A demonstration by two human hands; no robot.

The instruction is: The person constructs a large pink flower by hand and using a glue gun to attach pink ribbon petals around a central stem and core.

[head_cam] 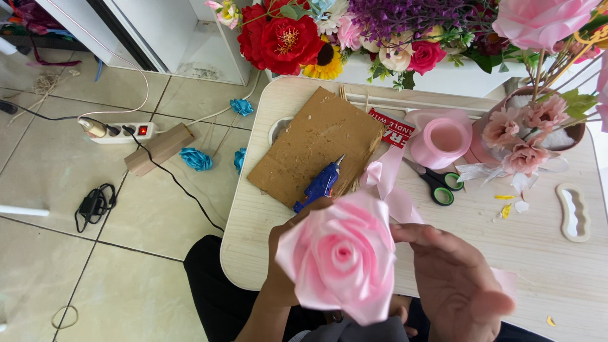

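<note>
Left hand (282,266) has a closed grip under the pink ribbon rose (339,256), holding it face-up over the counter's (551,266) near edge. Right hand (453,278), at three o'clock, pinches an outer petal, seemingly shaping it. Blue glue gun (322,183) lies at twelve o'clock on cardboard (310,142), likely catching drips.

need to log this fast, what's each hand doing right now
Left hand: closed on the pink ribbon rose, holding it from behind.
Right hand: fingers touching the rose's edge; grip cannot be told.
</note>
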